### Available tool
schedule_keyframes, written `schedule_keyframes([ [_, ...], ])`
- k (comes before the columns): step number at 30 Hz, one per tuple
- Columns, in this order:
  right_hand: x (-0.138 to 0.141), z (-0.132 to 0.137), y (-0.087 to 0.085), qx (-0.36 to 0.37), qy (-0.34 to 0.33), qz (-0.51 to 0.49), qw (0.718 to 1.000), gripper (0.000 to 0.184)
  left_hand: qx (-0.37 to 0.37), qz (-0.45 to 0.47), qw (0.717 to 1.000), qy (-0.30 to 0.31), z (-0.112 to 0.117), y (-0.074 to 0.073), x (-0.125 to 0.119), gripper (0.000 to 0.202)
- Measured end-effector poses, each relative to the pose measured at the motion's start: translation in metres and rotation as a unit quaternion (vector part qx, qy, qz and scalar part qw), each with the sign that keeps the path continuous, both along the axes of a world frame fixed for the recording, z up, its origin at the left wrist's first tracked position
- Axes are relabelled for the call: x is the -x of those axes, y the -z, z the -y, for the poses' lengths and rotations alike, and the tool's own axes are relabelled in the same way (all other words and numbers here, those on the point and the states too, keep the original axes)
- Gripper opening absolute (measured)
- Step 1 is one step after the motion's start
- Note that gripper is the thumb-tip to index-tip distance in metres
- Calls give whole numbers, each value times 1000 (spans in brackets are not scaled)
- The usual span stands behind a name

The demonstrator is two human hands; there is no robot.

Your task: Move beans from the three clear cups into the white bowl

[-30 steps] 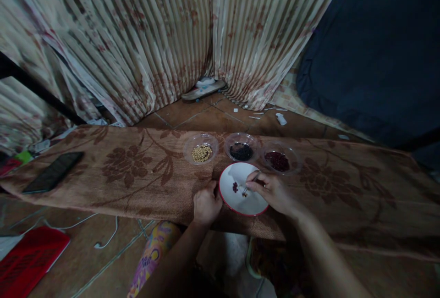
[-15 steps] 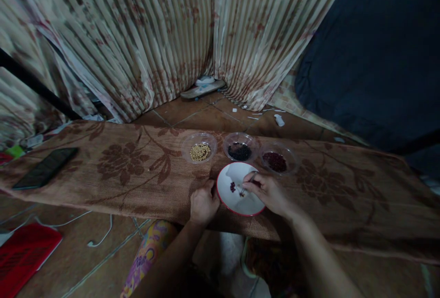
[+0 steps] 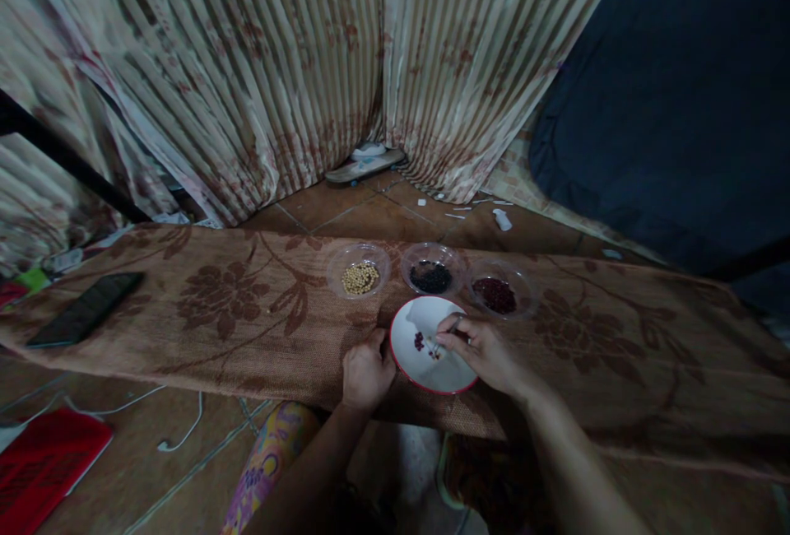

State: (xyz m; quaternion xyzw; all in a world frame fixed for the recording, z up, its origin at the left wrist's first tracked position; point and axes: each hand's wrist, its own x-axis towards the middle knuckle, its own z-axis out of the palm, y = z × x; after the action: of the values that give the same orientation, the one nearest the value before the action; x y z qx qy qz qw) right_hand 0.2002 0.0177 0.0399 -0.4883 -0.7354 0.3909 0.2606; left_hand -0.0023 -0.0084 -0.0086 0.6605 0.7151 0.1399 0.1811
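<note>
A white bowl (image 3: 411, 360) with a red rim sits near the table's front edge, holding a few dark red beans (image 3: 419, 341) and some small pale and brownish pieces (image 3: 434, 354). My left hand (image 3: 369, 372) is closed at the bowl's left rim, thumb side against it. Over the bowl's right side, my right hand (image 3: 485, 351) pinches slim metal tweezers (image 3: 455, 323), tips down by the pale pieces. Behind the bowl stand three clear plastic bowls: yellow soybeans (image 3: 360, 278) on the left, black beans (image 3: 430, 276) in the middle, dark red beans (image 3: 494, 295) on the right.
A brown flowered cloth (image 3: 247, 354) covers the long narrow table. A dark phone (image 3: 86, 309) lies at its left end. Behind are striped curtains (image 3: 309, 66), a skateboard (image 3: 365, 166) on the tiled floor, and a dark blue drape (image 3: 666, 107) on the right.
The whole view has shifted slightly, so the table sits a little lower. The right hand stays over the bowl with the tweezers, and the left stays at the rim.
</note>
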Motion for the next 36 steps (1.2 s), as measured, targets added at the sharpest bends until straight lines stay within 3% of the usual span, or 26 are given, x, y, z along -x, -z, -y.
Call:
schedule_keyframes([
  [12,1,0,1,2,-21,-21,1000,23,-15,19,1000,11,0,3,2,21],
  [28,4,0,1,4,-20,-13,1000,26,20,27,999,-5,0,-7,-1,23],
  [36,5,1,-5,8,-15,-17,1000,23,-10,24,1000,9,0,0,1,20],
])
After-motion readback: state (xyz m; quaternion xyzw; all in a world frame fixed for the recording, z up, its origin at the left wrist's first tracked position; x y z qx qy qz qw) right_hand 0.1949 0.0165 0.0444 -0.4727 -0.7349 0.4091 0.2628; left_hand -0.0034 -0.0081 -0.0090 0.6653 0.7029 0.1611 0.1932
